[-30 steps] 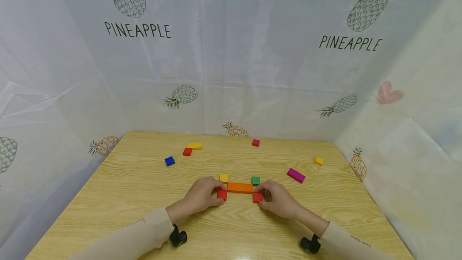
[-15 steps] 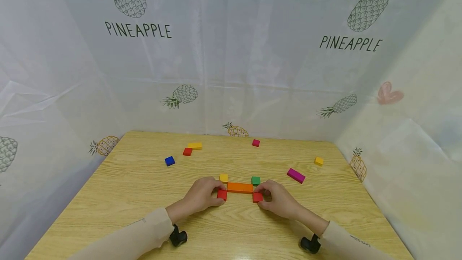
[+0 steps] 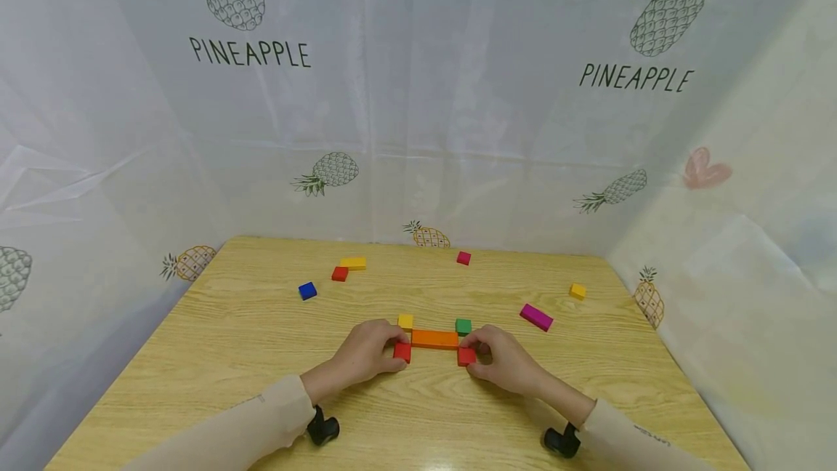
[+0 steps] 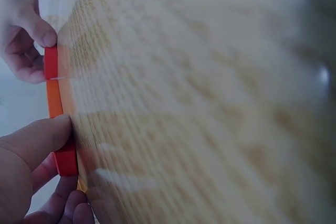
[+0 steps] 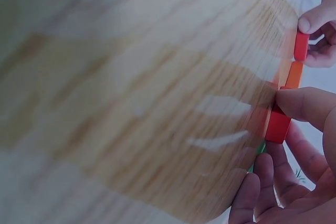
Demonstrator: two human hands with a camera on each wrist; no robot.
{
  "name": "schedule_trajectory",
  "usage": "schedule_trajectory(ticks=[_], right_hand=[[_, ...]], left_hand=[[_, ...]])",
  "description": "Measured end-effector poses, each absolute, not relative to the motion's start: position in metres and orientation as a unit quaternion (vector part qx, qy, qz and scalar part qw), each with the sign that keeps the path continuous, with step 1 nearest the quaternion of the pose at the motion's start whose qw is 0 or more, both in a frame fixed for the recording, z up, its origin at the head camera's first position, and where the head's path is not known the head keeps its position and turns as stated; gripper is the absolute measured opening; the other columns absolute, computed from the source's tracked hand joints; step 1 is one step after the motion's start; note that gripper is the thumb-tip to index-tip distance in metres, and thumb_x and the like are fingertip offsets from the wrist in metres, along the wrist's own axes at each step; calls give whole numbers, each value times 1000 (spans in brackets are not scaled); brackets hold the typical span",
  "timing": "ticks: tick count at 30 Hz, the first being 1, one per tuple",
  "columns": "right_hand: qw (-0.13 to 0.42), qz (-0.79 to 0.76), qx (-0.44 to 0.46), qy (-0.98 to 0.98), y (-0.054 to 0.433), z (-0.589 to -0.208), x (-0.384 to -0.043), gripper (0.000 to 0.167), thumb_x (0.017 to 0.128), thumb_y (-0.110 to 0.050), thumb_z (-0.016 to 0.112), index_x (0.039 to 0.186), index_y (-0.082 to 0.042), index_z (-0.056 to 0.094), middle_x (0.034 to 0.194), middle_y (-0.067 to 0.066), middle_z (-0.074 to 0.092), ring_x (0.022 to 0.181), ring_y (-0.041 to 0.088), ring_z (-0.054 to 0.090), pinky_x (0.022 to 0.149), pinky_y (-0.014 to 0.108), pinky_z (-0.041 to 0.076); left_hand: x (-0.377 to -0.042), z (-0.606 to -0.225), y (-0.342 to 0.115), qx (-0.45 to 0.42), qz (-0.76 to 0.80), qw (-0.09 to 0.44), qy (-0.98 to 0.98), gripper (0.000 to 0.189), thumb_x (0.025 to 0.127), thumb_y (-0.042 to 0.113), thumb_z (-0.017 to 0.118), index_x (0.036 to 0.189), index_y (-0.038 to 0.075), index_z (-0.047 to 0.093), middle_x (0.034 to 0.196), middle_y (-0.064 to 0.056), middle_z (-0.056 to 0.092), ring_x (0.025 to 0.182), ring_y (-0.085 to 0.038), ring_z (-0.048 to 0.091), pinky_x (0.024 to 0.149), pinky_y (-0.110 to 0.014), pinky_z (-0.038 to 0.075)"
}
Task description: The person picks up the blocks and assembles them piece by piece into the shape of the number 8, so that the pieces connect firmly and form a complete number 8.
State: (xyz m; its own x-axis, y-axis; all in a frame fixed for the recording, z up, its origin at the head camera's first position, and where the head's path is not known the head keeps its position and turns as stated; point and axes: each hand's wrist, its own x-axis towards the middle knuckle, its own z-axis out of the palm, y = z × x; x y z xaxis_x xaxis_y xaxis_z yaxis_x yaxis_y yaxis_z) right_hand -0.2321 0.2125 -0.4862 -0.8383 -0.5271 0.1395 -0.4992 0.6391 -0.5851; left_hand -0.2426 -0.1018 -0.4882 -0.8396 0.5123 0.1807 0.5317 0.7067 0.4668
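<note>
My left hand (image 3: pixel 368 351) pinches a small red block (image 3: pixel 402 353) between thumb and fingers, near the left end of a long orange block (image 3: pixel 434 339). On the other side, my right hand (image 3: pixel 505 362) pinches a second red block (image 3: pixel 466 357) near the orange block's right end. Behind those ends sit a yellow block (image 3: pixel 405 322) on the left and a green block (image 3: pixel 463 327) on the right. Both wrist views show the red blocks low at the table surface, with thumbs on their near sides. Part of the orange block (image 4: pixel 54 98) shows between the hands.
Farther back on the wooden table (image 3: pixel 261 347) lie a blue block (image 3: pixel 307 291), a red block (image 3: pixel 340 274) by a yellow one (image 3: pixel 354 263), and a crimson block (image 3: pixel 463 258). At right are a magenta bar (image 3: pixel 536 317) and a yellow block (image 3: pixel 577 291). A pineapple-printed sheet (image 3: pixel 431 107) surrounds the table.
</note>
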Motion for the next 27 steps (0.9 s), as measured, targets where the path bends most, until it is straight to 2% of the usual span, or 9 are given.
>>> schedule_trajectory(ticks=[8,27], right_hand=[[21,-320,-288,902,212,-486,-231,30,90,-9,85,118,-9,73,107,0,65,89,15,56,81,29,52],[20,-331,-294,897,212,-482,-230,31,90,-9,86,118,-9,73,108,2,66,89,17,56,80,31,52]], left_hand=[[-241,-487,-101,-286,-253,22,-924,30,84,26,93,109,15,81,102,4,74,89,-12,62,84,-36,53],[-241,-486,-101,-283,-250,19,-926,30,84,27,93,109,16,81,101,5,74,88,-11,60,82,-34,53]])
